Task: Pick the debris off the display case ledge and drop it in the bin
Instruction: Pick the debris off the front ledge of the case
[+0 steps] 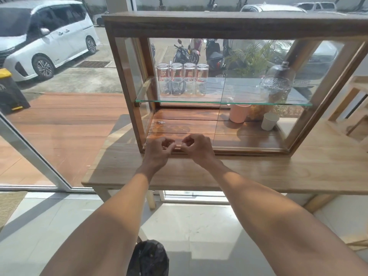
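Pinching at the case [127, 92] front ledge [249, 150], both hands meet: left hand [159, 151] and right hand [196, 149] have fingertips curled narrow over the rail; debris too small to see, can't tell if either holds any. Case sits on a wood table [278, 172] by a glass wall. Glass shelf [219, 102] carries four tumblers [182, 79]; pink cup [239, 113] and white cup [269, 121] below. Bin [148, 258], black-bagged, on tiled floor [199, 236] between the forearms.

Four upturned glasses [182, 79] on glass shelf [219, 102]; pink cup [239, 113], white van [42, 36] outside.
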